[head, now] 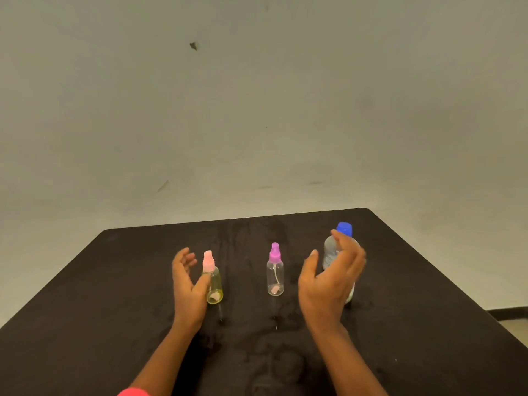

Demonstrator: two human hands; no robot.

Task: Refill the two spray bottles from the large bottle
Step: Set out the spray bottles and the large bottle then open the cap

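Three bottles stand upright on a black table (pixel 114 295). On the left is a small yellowish spray bottle (pixel 215 284) with a pale pink spray top. In the middle stands a clear spray bottle (pixel 275 274) with a purple top. The large clear bottle (pixel 331 252) with a blue cap is at the right. My left hand (pixel 187 284) is spread just left of the yellowish bottle, thumb near or touching its side. My right hand (pixel 331 284) is spread in front of the large bottle and hides much of it; whether it touches is unclear.
The dark tabletop shows faint wet streaks and smudges around the bottles. Its far edge runs just behind them, with a plain grey wall (pixel 257 110) beyond. The table's right edge slopes down toward a strip of floor (pixel 511 318).
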